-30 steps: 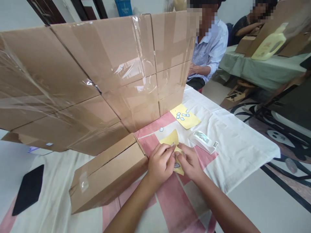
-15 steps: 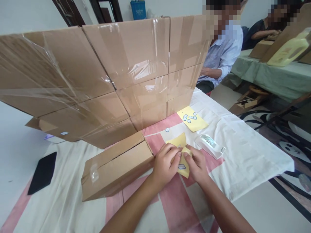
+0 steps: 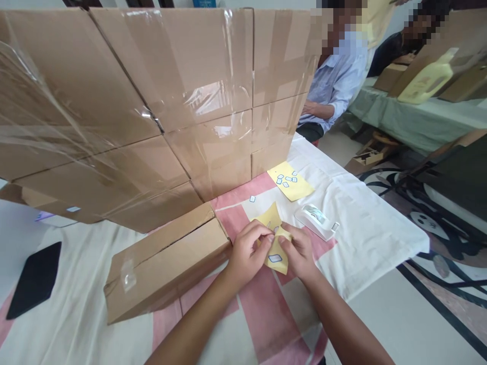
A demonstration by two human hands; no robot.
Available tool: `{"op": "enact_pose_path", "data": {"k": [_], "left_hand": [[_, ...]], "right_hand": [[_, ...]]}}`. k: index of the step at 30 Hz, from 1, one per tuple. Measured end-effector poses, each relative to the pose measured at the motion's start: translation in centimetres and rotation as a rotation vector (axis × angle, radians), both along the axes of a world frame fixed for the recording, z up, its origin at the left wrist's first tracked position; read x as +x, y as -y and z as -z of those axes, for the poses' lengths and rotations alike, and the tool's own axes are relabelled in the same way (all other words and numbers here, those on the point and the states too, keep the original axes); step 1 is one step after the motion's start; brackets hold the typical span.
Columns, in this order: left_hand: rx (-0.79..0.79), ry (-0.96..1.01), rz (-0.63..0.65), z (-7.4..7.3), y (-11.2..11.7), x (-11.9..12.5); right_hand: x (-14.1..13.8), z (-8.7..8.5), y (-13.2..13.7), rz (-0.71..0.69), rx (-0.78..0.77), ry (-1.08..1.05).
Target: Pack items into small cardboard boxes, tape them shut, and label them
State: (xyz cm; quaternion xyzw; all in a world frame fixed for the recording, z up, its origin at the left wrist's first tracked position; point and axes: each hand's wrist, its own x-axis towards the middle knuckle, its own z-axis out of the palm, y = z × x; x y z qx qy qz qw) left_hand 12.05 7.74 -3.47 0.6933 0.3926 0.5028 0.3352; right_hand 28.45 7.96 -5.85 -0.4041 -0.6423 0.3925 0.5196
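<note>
Paper [image 3: 280, 249], yellow, bent, dotted with blue-edged labels [image 3: 275, 259], is being held over the counter [image 3: 373, 223], left hand [image 3: 246, 249] and right hand [image 3: 302, 248] each pinching it in a fingertip grip; cardboard box [image 3: 169, 263] is crowding the left, the white-covered counter stretching past the tape dispenser [image 3: 316, 222] to its right edge.

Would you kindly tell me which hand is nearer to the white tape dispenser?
Right. In the picture, the right hand sits below and left of the tape dispenser; the left hand is farther left.
</note>
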Motion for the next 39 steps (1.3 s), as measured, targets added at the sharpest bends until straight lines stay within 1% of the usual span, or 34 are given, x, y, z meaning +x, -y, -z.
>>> {"op": "enact_pose_path", "data": {"k": [3, 6, 13, 18, 28, 33, 39], "left_hand": [[0.004, 0.008, 0.008, 0.14, -0.08, -0.05], [0.012, -0.008, 0.012, 0.27, -0.03, -0.17], [0.023, -0.081, 0.029, 0.52, 0.12, -0.25], [0.021, -0.106, 0.008, 0.74, 0.22, -0.14], [0.005, -0.08, -0.006, 0.89, 0.36, -0.1], [-0.005, -0.05, -0.028, 0.85, 0.39, 0.03], [-0.06, 0.032, -0.068, 0.91, 0.45, 0.35]], "right_hand": [[0.11, 0.04, 0.04, -0.024, -0.044, 0.009], [0.23, 0.35, 0.06, -0.017, -0.077, 0.015], [0.38, 0.42, 0.07, 0.014, -0.065, 0.03], [0.49, 0.2, 0.1, 0.031, -0.09, 0.036], [0.47, 0.52, 0.08, 0.005, -0.129, 0.003], [0.36, 0.18, 0.05, -0.053, -0.116, -0.029], [0.13, 0.13, -0.06, -0.101, -0.132, -0.153]]}}
